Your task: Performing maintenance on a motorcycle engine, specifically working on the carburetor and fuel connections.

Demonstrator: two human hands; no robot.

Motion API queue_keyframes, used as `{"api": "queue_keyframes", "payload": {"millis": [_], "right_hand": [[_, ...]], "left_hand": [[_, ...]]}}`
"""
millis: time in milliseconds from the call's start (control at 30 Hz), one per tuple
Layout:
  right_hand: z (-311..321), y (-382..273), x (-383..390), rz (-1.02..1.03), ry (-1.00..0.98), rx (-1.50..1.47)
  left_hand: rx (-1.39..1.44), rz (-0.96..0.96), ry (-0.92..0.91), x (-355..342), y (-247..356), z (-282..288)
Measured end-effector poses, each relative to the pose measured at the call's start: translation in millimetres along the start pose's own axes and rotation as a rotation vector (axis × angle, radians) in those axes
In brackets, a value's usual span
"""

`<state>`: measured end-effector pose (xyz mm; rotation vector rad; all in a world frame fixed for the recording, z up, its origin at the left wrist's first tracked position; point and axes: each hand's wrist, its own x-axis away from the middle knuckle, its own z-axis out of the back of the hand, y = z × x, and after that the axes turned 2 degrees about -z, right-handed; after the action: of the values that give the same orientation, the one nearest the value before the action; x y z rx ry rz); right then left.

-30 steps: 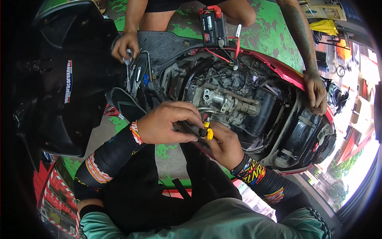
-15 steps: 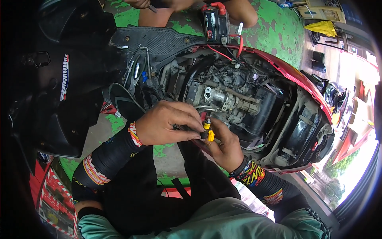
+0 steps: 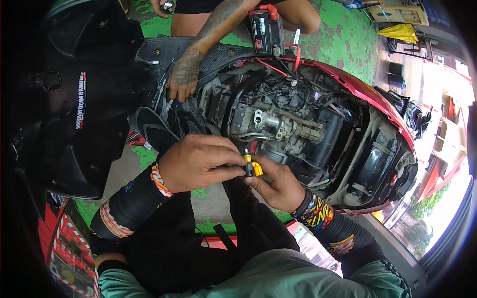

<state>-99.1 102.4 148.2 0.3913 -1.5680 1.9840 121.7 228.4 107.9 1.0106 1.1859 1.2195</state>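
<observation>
Over the near edge of a red-panelled scooter (image 3: 348, 88): one small black-and-yellow cylindrical part (image 3: 249, 164) with yellow plastic plug (image 3: 257, 169), pinched in the fingertips of bare left hand (image 3: 196, 164) and right hand (image 3: 280, 187). Likely hazard: slackened grip, dropping it into the exposed grey metal engine (image 3: 288, 130).

On my remote feed I'm seeing a floor (image 3: 348, 44) whose green paint is flaking to grey in patches. At the upper right, a boxy tan unit (image 3: 403, 13) is standing near a yellow cloth (image 3: 399, 33). Daylight is flooding in through a wide opening (image 3: 449, 141) on the right, washing out much there, while greenery (image 3: 428, 211) is showing beyond. Red-and-white striped edging (image 3: 56, 238) is running along the lower left.
</observation>
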Motion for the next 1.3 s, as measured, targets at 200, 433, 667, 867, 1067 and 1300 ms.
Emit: {"api": "queue_keyframes", "payload": {"millis": [200, 433, 667, 867, 1067, 1300], "right_hand": [[-18, -4, -8, -0.012, 0.037, -0.104], [-35, -11, -8, -0.05, 0.135, -0.03], [-23, 11, -11, -0.177, -0.066, -0.405], [5, 12, -22, -0.248, -0.293, -0.7], [25, 26, -28, -0.204, -0.491, -0.801], [41, 41, -25, -0.166, -0.593, -1.054]], "left_hand": [[0.065, 0.211, 0.047, 8, 7, 4], [0.118, 0.328, 0.044, 26, 4, 11], [0.146, 0.28, 0.024, 36, 0, 13], [0.242, 0.221, 0.087, 43, -2, 25], [0.387, 0.308, 0.321, 51, -8, 30], [0.385, 0.302, 0.307, 50, -14, 27]]}}
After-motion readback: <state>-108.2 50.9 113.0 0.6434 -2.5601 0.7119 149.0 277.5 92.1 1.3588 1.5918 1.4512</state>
